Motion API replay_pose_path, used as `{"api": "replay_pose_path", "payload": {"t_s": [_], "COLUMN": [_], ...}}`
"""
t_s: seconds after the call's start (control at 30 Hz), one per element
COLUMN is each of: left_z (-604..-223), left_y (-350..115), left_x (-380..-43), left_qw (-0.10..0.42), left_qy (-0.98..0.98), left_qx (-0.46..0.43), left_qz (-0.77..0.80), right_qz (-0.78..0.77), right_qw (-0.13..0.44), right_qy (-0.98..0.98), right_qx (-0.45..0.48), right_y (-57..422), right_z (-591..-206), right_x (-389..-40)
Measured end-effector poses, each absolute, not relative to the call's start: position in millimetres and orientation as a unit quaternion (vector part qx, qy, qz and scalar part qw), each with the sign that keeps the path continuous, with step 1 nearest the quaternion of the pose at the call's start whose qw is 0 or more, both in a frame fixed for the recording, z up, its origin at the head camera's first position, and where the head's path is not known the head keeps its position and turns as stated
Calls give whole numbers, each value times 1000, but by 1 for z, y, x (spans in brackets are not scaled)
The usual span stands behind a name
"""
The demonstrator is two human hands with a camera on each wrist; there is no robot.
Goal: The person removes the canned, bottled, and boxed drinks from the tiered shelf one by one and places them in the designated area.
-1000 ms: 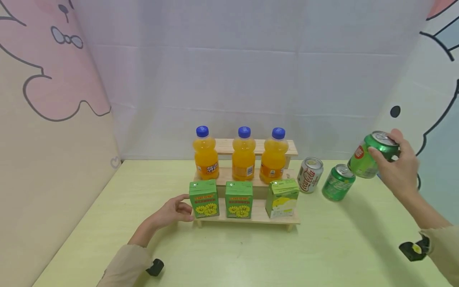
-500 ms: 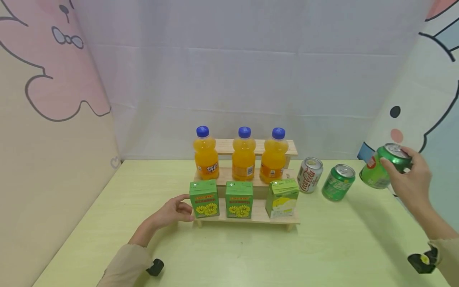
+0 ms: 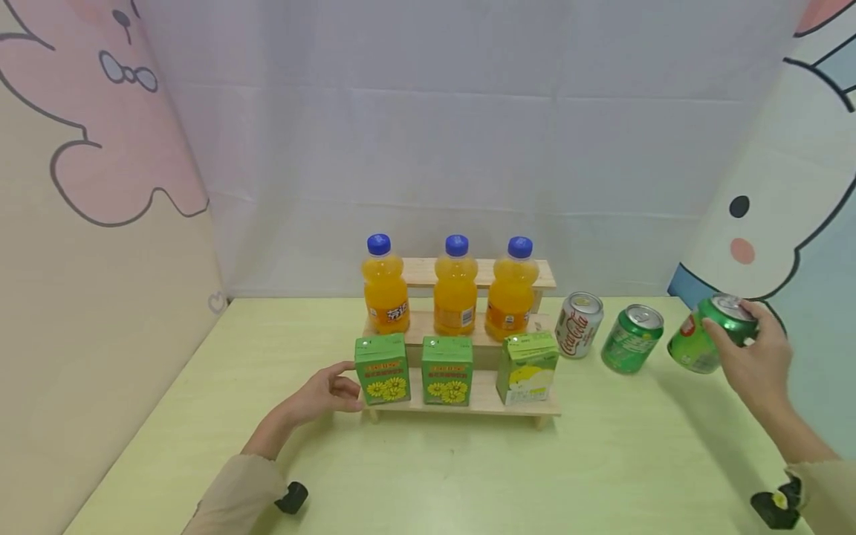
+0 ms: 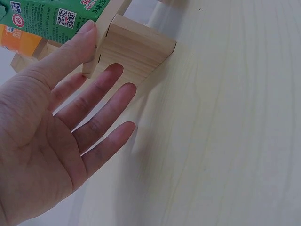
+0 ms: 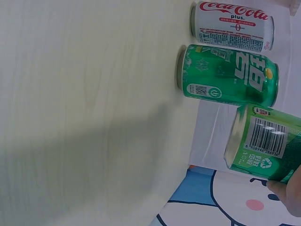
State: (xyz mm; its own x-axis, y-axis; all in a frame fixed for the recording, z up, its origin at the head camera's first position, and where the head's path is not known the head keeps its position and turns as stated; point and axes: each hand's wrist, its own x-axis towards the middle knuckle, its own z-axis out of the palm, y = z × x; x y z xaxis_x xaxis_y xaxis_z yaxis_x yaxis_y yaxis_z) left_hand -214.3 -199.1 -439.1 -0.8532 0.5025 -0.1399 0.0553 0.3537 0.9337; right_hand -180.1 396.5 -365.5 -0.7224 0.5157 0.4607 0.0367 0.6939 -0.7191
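Observation:
My right hand (image 3: 762, 364) grips a light-and-dark green soda can (image 3: 712, 334), tilted a little and held just above the table at the right. Left of it stand a green soda can (image 3: 631, 339) and a white Coca-Cola can (image 3: 579, 325). In the right wrist view the held can (image 5: 265, 141) appears beside the standing green can (image 5: 230, 75); whether they touch I cannot tell. My left hand (image 3: 324, 394) is by the left end of the wooden shelf (image 3: 481, 397), fingers loosely extended. In the left wrist view its thumb lies against a green drink carton (image 4: 56, 21) or the shelf edge.
On the shelf's middle tier stand orange drink bottles (image 3: 456, 290). The front tier bears green cartons (image 3: 448, 371) and a yellow-green carton (image 3: 528, 369). A pale curtain (image 3: 455, 148) hangs behind, with a printed wall (image 3: 756, 200) close on the right.
My right hand first moved right and down with the green can, then lowered it further and slightly left, toward the tabletop. The left hand has stayed by the shelf.

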Motion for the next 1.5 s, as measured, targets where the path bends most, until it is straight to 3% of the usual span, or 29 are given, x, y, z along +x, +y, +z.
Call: {"api": "replay_pose_path", "payload": {"t_s": [0.3, 0.87, 1.5], "left_z": [-440, -440, -440], "left_y": [-200, -200, -200], "left_x": [-215, -216, -216], "left_qw": [204, 206, 211], "left_qy": [795, 798, 795], "left_qx": [181, 175, 176], "left_qz": [541, 539, 540], "right_qz": [365, 374, 358], "right_qw": [348, 314, 371], "right_qy": [-849, -856, -845], "right_qx": [-159, -170, -143], "right_y": [394, 396, 393], "right_z": [-385, -403, -419], "right_x": [-180, -180, -179]}}
